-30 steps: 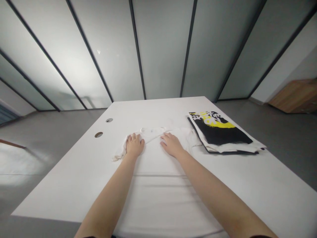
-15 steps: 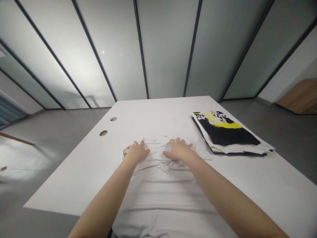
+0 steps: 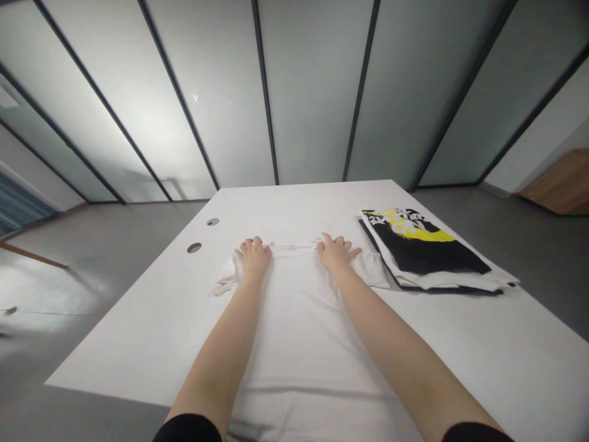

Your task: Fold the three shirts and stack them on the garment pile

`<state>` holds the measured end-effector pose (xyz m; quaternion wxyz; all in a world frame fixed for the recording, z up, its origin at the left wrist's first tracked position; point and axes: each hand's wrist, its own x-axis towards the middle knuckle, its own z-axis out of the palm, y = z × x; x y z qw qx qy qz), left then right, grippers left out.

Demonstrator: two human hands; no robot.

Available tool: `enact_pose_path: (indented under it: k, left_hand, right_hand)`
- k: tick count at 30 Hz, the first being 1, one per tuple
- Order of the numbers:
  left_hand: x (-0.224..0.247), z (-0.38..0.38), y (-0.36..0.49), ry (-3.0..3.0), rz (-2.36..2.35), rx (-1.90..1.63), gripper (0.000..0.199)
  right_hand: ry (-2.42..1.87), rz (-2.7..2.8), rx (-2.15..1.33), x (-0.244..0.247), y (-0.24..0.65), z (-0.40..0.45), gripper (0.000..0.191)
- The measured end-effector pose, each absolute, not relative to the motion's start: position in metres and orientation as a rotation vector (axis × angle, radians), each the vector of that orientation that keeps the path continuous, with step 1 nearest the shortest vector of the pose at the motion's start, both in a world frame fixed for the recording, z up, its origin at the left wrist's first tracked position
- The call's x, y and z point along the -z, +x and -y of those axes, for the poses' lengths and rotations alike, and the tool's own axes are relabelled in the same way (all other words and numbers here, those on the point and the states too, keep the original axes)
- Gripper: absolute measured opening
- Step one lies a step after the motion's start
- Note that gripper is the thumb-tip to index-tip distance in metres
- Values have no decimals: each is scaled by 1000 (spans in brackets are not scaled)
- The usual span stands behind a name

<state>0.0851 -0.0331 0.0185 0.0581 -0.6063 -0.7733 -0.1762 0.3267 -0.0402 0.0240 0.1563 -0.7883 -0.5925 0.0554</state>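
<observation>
White T-shirt lies flat in the middle of the bench, collar far off. Left hand and right hand press open and flat, not gripping.

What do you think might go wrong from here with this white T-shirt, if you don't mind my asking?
The right sleeve of the white T-shirt lies right beside the folded black-and-yellow printed shirt, so smoothing outward might nudge that stack. The left hand and right hand press near the collar, which might bunch the fabric. White cloth on the white table also makes edges hard to see.
</observation>
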Motion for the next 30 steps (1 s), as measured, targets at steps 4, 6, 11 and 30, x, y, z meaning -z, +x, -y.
enact_pose_path:
  k: [4,6,11,30]
  left_hand:
    - [-18,27,79,-2232,2123,551,41]
    - [-18,26,77,-2364,2068,501,43]
    - [-20,28,75,-2321,2150,445,41]
    - [-27,28,73,-2155,2222,502,30]
  right_hand:
    - [-1994,1956,-136,-21,334,33,46]
    - [-1823,2113,-150,-18,338,28,50]
    - [-1928,2143,-209,-15,342,24,47]
    - [-2097,1892,-194,-27,340,32,23]
